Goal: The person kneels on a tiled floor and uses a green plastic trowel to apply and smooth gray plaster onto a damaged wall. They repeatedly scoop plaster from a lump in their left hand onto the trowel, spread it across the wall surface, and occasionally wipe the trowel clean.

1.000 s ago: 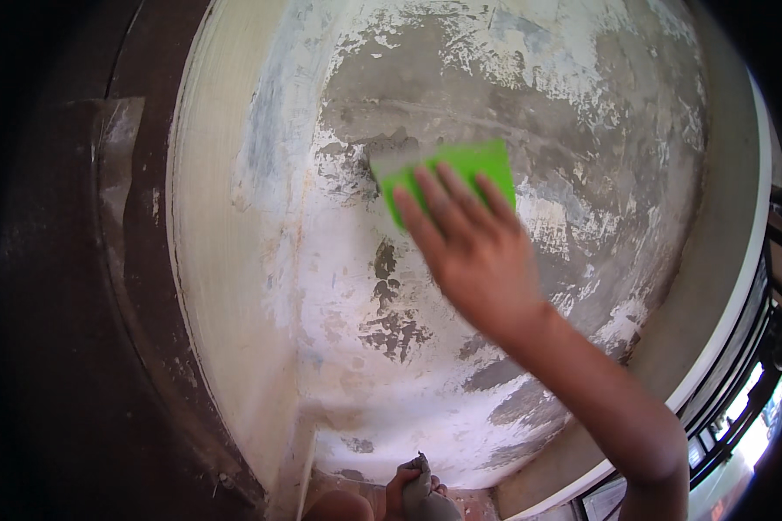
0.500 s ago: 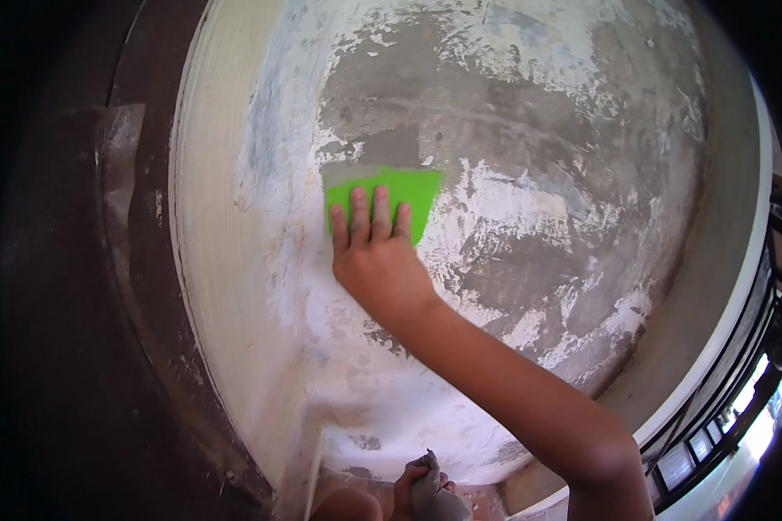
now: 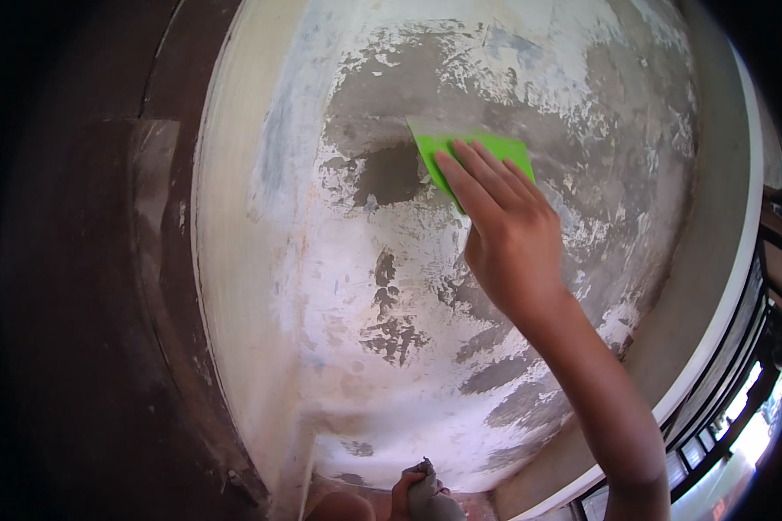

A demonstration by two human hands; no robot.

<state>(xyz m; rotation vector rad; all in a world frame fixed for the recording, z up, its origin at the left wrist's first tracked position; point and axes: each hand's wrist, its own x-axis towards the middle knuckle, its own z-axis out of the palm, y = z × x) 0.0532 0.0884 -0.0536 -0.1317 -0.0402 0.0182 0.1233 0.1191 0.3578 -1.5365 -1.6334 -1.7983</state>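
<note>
My right hand point(image 3: 513, 234) holds a green flat putty spreader point(image 3: 495, 143) against the wall. Its fingers lie along the sheet's face; the thumb is hidden behind. The wall point(image 3: 347, 286) is white with patchy grey smears, and a darker, smooth grey patch point(image 3: 389, 176) sits just left of the spreader. Low in the picture, my left hand point(image 3: 406, 488) is closed around a soft grey bundle point(image 3: 427, 497) with a gathered, pointed top. What the bundle contains cannot be seen.
A dark brown door or panel point(image 3: 78, 304) stands to the left, beside a cream wall strip point(image 3: 239, 208). A pale ledge point(image 3: 712, 260) curves along the right, with dark railings point(image 3: 738, 365) beyond. My knee point(image 3: 343, 506) shows at the lower edge.
My right hand and the spreader have moved right and slightly up across the wall, and the spreader has tilted. The dark grey patch now shows left of it. My left hand stays low with the bundle.
</note>
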